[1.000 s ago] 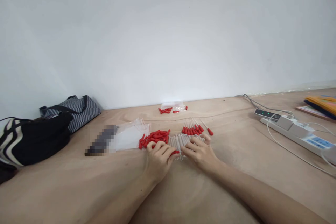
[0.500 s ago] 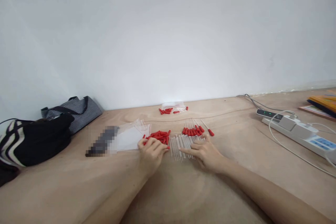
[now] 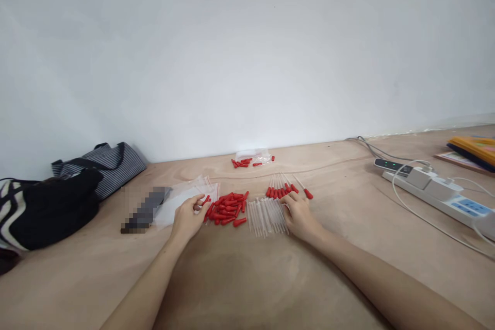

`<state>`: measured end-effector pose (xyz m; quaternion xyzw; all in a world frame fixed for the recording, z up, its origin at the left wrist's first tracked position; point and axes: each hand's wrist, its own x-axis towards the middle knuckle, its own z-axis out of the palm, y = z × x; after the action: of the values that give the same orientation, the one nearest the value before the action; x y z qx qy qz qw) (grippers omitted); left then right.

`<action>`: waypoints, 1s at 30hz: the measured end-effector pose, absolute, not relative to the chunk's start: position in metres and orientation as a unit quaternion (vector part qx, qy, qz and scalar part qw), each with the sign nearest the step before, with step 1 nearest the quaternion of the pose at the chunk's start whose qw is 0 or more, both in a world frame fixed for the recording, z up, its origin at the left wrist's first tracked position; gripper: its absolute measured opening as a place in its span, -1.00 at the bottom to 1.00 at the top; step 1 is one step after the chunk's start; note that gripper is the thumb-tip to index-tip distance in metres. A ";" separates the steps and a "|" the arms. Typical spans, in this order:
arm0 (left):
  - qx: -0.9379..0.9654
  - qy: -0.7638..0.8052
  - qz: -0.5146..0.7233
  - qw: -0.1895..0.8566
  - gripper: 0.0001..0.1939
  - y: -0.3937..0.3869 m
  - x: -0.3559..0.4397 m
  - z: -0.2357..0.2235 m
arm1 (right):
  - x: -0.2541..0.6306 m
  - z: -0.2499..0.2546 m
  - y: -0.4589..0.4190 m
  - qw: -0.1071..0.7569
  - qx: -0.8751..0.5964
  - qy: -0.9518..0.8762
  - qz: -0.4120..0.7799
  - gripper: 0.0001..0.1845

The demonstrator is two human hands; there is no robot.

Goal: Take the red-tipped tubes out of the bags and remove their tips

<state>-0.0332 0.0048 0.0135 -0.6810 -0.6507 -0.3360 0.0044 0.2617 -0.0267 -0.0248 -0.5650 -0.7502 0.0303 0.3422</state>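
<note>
A heap of small red rubber caps [image 3: 227,208] lies on the wooden floor. Right of it a row of clear thin tubes [image 3: 266,213] lies side by side, and behind those is a fan of tubes fitted with red caps [image 3: 283,189]. My left hand [image 3: 188,214] rests at the left edge of the red heap, fingers curled, pinching one red cap [image 3: 205,199] by its fingertips. My right hand [image 3: 297,212] lies on the right end of the clear tubes, fingers bent down onto them.
Clear plastic bags [image 3: 184,197] and a blurred dark object [image 3: 144,209] lie left of the heap. Striped and black bags [image 3: 58,195] sit at far left. More red caps [image 3: 245,162] lie near the wall. A white power strip [image 3: 436,191] with cables and coloured books [image 3: 472,151] are at the right.
My left hand slid left from the tubes to the far edge of the red heap, uncovering it. My right hand drew back to the right end of the clear tubes.
</note>
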 end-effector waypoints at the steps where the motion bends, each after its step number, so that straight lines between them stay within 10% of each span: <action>1: -0.682 -0.650 -0.334 0.002 -0.62 0.004 -0.032 0.013 | 0.259 -0.026 -0.026 0.346 -0.569 -0.746 0.025 -0.73; 30: -0.751 -0.572 -0.322 0.072 -0.82 -0.021 0.011 0.012 | 0.323 -0.017 0.009 0.292 -0.773 -0.554 0.105 -0.77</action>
<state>0.0114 -0.0213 0.0118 -0.7513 -0.5716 -0.3218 0.0720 0.3234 0.0093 -0.0166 -0.7727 -0.5537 0.1046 0.2922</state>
